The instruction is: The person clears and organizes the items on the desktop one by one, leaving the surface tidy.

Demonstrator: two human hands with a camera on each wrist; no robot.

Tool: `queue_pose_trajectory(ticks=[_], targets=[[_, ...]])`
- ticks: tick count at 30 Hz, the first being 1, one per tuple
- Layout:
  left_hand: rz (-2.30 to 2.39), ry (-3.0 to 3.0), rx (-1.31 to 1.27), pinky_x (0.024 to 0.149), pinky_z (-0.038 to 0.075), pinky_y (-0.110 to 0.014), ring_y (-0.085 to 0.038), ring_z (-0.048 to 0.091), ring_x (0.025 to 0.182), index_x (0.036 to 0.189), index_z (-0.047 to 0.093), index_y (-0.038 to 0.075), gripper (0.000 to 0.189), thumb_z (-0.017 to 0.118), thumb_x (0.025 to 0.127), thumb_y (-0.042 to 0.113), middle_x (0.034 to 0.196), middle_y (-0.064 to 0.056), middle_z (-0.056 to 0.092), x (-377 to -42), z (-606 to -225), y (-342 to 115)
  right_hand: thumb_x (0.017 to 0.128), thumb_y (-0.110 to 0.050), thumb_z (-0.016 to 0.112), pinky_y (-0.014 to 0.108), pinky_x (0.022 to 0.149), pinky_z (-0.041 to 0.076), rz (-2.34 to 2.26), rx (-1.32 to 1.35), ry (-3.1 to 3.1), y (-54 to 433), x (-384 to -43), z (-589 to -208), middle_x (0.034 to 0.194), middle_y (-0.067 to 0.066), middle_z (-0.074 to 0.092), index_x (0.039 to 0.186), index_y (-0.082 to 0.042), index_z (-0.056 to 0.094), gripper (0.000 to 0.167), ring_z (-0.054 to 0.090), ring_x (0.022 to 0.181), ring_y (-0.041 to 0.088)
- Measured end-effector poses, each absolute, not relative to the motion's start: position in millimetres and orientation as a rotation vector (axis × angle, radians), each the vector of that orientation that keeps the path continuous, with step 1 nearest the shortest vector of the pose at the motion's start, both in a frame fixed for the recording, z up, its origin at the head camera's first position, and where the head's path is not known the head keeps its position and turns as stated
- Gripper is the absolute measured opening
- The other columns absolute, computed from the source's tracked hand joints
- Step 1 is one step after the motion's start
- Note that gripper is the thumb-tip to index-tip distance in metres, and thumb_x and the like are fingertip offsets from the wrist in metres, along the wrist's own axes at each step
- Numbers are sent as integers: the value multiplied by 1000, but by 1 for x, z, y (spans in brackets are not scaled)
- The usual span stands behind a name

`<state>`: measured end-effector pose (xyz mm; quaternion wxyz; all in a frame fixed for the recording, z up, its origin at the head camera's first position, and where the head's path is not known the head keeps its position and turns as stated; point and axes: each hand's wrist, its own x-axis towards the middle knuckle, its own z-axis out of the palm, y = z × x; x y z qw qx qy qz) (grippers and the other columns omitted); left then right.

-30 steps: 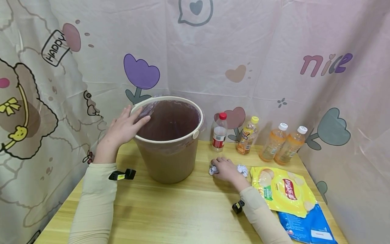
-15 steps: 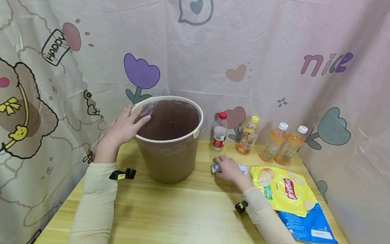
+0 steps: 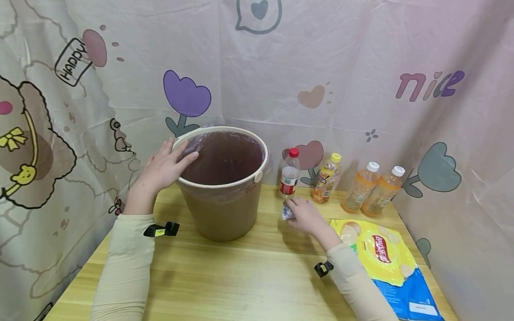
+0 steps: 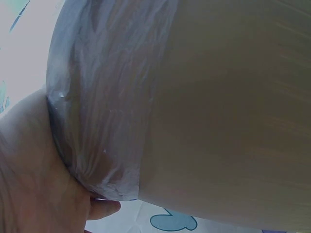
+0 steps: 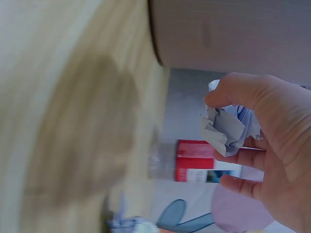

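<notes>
My left hand (image 3: 162,166) rests on the left side of the rim of a brown trash bin (image 3: 218,209), its fingers fairly straight and its thumb over the opening. A clear plastic liner (image 4: 112,97) is folded down over that rim in the left wrist view. To the right of the bin, just above the table, my right hand (image 3: 307,216) pinches a crumpled paper ball (image 5: 226,126) between thumb and fingers. A second crumpled paper ball (image 5: 129,224) lies on the table in the right wrist view; in the head view the right hand hides it.
Along the back stand a red-capped bottle (image 3: 289,180), a yellow-capped bottle (image 3: 326,180) and two white-capped orange bottles (image 3: 359,189). A yellow chip bag (image 3: 377,249) overlaps a blue bag (image 3: 409,294) at the right. A printed curtain (image 3: 257,67) hangs behind the wooden table (image 3: 225,281).
My right hand has taken up the paper ball and lifted it slightly off the table, moving right and toward the back. The left hand stays in place on the bin.
</notes>
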<state>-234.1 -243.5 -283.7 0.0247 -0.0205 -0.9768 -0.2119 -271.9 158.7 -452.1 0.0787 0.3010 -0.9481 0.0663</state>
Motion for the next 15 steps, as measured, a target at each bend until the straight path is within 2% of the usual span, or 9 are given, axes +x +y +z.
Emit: queue_pose_trajectory(ticks=[3, 7, 15], targets=[[-652, -3025, -60, 113, -2, -73, -38, -11, 151, 158, 11, 21, 89, 20, 91, 78, 164, -15, -13, -234, -283, -244, 75, -27, 78, 47, 91, 47, 171, 905, -2803, 159, -272, -441, 119, 9, 64, 128, -11, 58, 59, 58, 112, 29], [-654, -3028, -58, 113, -2, -72, -38, -11, 151, 158, 11, 21, 89, 20, 91, 78, 164, -14, -14, -233, -283, -243, 75, -30, 76, 45, 85, 47, 100, 922, -2725, 160, -271, -427, 113, 6, 63, 127, -13, 57, 59, 58, 110, 27], [-648, -3031, -57, 113, -2, -72, -38, -11, 151, 158, 11, 20, 89, 20, 91, 78, 164, -15, -13, -232, -282, -243, 75, -31, 76, 41, 77, 45, 24, 968, -2622, 155, -268, -400, 107, 4, 61, 124, -14, 59, 55, 57, 98, 24]])
